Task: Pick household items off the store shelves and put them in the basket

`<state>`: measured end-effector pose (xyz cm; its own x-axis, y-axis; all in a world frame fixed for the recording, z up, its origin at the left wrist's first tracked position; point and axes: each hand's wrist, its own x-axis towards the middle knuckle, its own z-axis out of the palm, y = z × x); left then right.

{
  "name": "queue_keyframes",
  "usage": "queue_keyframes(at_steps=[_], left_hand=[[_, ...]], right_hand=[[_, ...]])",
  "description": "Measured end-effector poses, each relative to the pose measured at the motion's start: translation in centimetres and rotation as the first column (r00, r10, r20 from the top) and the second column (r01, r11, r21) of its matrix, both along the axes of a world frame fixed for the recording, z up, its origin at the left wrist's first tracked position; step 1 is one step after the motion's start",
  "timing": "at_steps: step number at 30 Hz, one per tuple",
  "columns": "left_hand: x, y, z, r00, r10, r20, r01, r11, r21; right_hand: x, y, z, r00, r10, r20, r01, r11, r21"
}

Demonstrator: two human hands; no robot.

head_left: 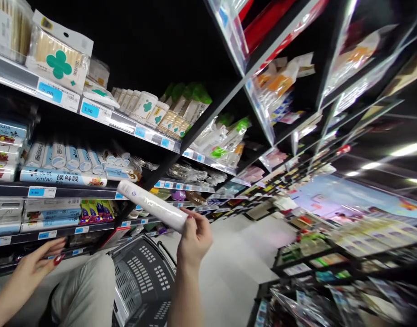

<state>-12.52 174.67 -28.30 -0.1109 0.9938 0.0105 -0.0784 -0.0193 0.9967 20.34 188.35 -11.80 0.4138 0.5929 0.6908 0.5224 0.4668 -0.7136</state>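
My right hand (195, 234) grips one end of a white roll in clear wrapping (155, 204). The roll slants up to the left, its far end in front of the shelf edge. No label on it is readable. Low at the left, my left hand (40, 261) is held out with fingers apart, near the bottom shelf, holding nothing. Behind the roll, boxes of cling film (63, 176) and upright rolls (72, 156) stand on the middle shelf. A grey plastic shopping basket (140, 272) is on the floor between my knee and right forearm.
Above, a shelf holds packs of cotton swabs (60, 59) and toothpick tubs (145, 106). Blue price tags (41, 191) line the shelf edges. The pale aisle floor (242, 245) runs away to the right. Another display rack (296, 263) stands across it, blurred.
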Motion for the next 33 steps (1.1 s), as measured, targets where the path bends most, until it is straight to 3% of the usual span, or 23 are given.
queue_keyframes(at_steps=[2, 3, 4, 6, 8, 12, 21, 23, 25, 29, 31, 33], left_hand=[[2.3, 1.1, 4.9, 0.951, -0.040, 0.307, 0.036, 0.999, 0.020], [3.2, 1.3, 6.7, 0.908, -0.072, 0.413, 0.061, 0.997, 0.038], [3.9, 1.3, 7.8, 0.869, -0.079, 0.488, 0.071, 0.997, 0.036], [4.7, 0.8, 8.4, 0.810, -0.094, 0.579, 0.084, 0.996, 0.044], [4.8, 0.1, 7.6, 0.795, -0.053, 0.605, 0.057, 0.998, 0.013], [4.5, -0.5, 5.6, 0.838, 0.115, 0.533, -0.063, 0.991, -0.115], [5.0, 0.0, 6.2, 0.810, 0.140, 0.570, -0.079, 0.988, -0.131], [4.7, 0.0, 5.9, 0.824, 0.083, 0.561, -0.043, 0.996, -0.083], [4.7, 0.0, 5.5, 0.851, 0.020, 0.525, -0.006, 1.000, -0.028], [6.9, -0.3, 4.4, 0.878, 0.097, 0.469, -0.140, 0.988, 0.058], [8.6, -0.7, 3.4, 0.900, 0.102, 0.423, -0.203, 0.958, 0.201], [10.1, -1.3, 1.9, 0.960, 0.072, 0.271, -0.187, 0.883, 0.431]], right_hand=[[-0.7, -3.0, -1.2, 0.928, 0.206, -0.310, -0.232, 0.972, -0.049], [-1.3, -4.3, -1.8, 0.867, 0.270, -0.418, -0.330, 0.941, -0.077], [-2.0, -5.5, -2.5, 0.813, 0.305, -0.497, -0.403, 0.909, -0.102], [-3.4, -7.3, -3.9, 0.759, 0.329, -0.562, -0.491, 0.856, -0.161], [-4.3, -8.5, -5.2, 0.760, 0.326, -0.563, -0.520, 0.825, -0.224], [-5.1, -8.9, -7.4, 0.770, 0.306, -0.561, -0.540, 0.781, -0.315], [-4.1, -7.9, -9.7, 0.618, 0.321, -0.718, -0.700, 0.641, -0.316], [-3.6, -7.8, -10.2, 0.585, 0.349, -0.732, -0.746, 0.586, -0.317], [-3.7, -7.8, -10.6, 0.529, 0.375, -0.762, -0.782, 0.565, -0.264], [-5.6, -8.0, -10.9, 0.302, 0.423, -0.854, -0.851, 0.524, -0.041], [-7.1, -8.5, -10.7, 0.232, 0.443, -0.866, -0.886, 0.463, -0.001], [-8.4, -9.2, -10.4, 0.223, 0.460, -0.860, -0.907, 0.421, -0.011]])
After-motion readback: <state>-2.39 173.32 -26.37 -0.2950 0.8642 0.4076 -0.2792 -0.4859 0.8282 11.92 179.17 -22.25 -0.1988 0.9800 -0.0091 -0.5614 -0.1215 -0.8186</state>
